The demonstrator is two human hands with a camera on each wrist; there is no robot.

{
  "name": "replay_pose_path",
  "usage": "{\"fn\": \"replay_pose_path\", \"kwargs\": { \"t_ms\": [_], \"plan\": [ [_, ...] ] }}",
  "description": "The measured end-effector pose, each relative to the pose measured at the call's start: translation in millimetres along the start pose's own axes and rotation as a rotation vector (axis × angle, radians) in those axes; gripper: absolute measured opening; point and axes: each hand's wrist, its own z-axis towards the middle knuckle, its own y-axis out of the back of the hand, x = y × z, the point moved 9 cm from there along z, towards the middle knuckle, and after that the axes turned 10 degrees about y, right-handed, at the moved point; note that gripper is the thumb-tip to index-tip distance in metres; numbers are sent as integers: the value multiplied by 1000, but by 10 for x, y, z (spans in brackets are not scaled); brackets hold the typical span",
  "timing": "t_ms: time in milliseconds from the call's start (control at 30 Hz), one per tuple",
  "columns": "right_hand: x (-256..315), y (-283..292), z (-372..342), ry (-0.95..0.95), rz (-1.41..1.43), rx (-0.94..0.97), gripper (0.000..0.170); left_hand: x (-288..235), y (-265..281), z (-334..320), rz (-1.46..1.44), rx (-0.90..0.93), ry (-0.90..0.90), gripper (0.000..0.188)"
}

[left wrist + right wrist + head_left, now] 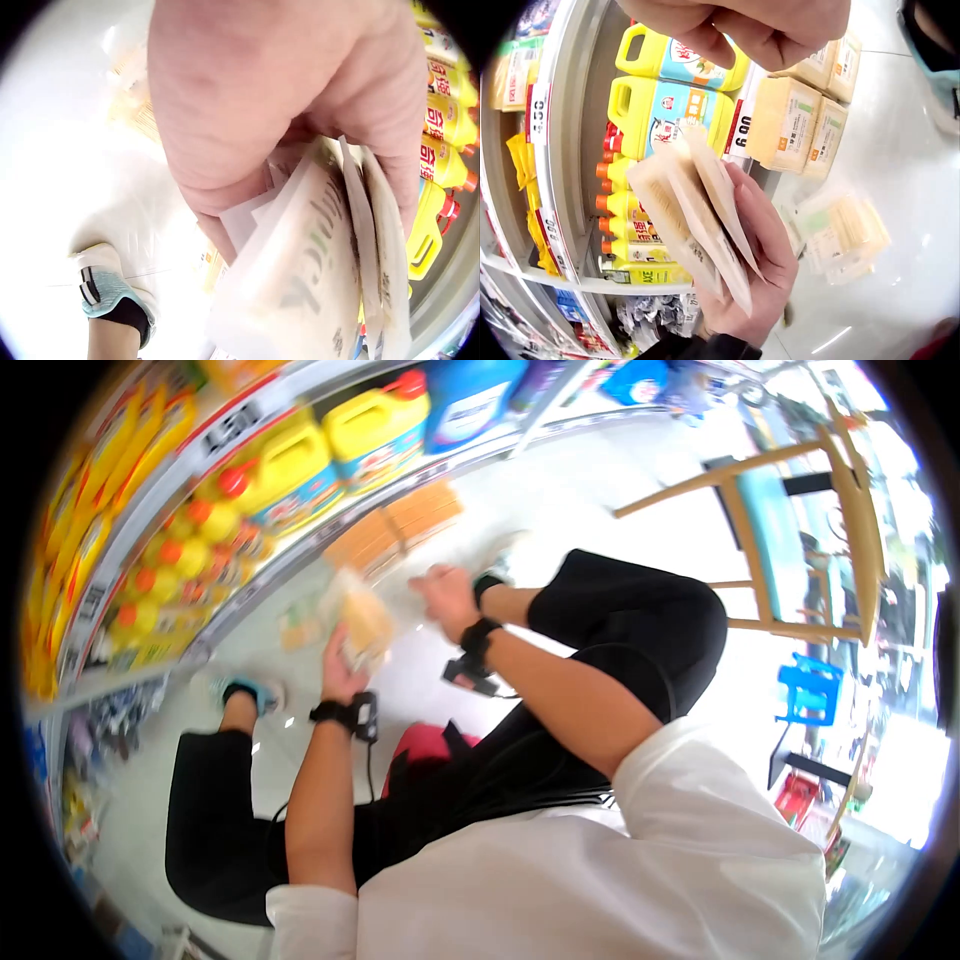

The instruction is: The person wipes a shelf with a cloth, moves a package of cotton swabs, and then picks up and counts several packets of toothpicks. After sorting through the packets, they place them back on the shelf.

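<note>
Several packets [694,214] stand fanned out in the left hand [754,300], pinched along one edge between thumb and fingers, above the floor [885,315] and in front of the shelf [589,283]. The left forearm reaches forward; the right arm angles in across the body, and its right hand [447,598] hangs near the packets, apart from them, fingers loosely bent around nothing. The packets are flat and off-white, slightly see-through, tan showing within, with grey lettering touched with green. A clear bag [840,236] lies on the floor beside them.
</note>
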Motion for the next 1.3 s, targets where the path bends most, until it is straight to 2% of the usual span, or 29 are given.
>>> {"fn": "replay_pose_path", "kwargs": {
  "t_ms": [33, 67, 100, 133, 200, 567, 667, 800, 867, 900, 933, 967, 1100, 1167, 1200, 1267, 1300],
  "plan": [
    [34, -32, -84, -114, 175, 23, 34, 8, -209, -74, -262, -6, 191, 43],
    [103, -43, -123, -119, 199, 29, 34, -3, -207, -59, -310, -44, 168, 42],
    [67, -101, -113, -121, 312, 85, 34, -57, -324, -81, -316, 16, 127, 41],
    [74, -87, -103, -103, 311, 73, 34, -50, -361, -69, -311, 37, 130, 41],
    [80, -166, -139, -123, 370, 138, 34, -83, -323, -77, -265, -34, 90, 41],
    [204, -166, -234, -90, 266, 154, 34, -40, -272, -69, -231, -40, 107, 40],
    [204, -171, -247, -83, 251, 152, 32, -28, -269, -56, -214, 17, 123, 45],
    [124, -155, -250, -33, 220, 126, 31, -66, -497, -104, -259, 33, 147, 46],
    [-140, -286, -286, -264, 420, 138, 15, -59, -621, -70, -271, 34, 161, 46],
    [-223, -331, -274, -264, 419, 139, 15, -56, -759, -37, -263, 163, 168, 47],
    [-282, -568, -347, -361, 664, 282, 21, -65, -953, -42, -254, 291, 174, 48],
    [-290, -763, -440, -457, 908, 425, 35, -30, -991, -32, -317, 232, 151, 49],
    [143, -689, -597, -377, 991, 432, 44, -37, -1277, -61, -413, 215, 137, 47],
    [172, -768, -647, -491, 1131, 504, 41, -40, -1383, -69, -411, 250, 137, 47],
    [186, -766, -646, -489, 1132, 502, 41, -57, -1441, -73, -409, 283, 134, 47],
    [311, -717, -607, -210, 864, 583, 43, -83, -1490, -78, -480, 283, 137, 47],
    [310, -713, -599, -209, 865, 582, 43, -93, -1489, -72, -552, 281, 136, 50]
  ]
}}
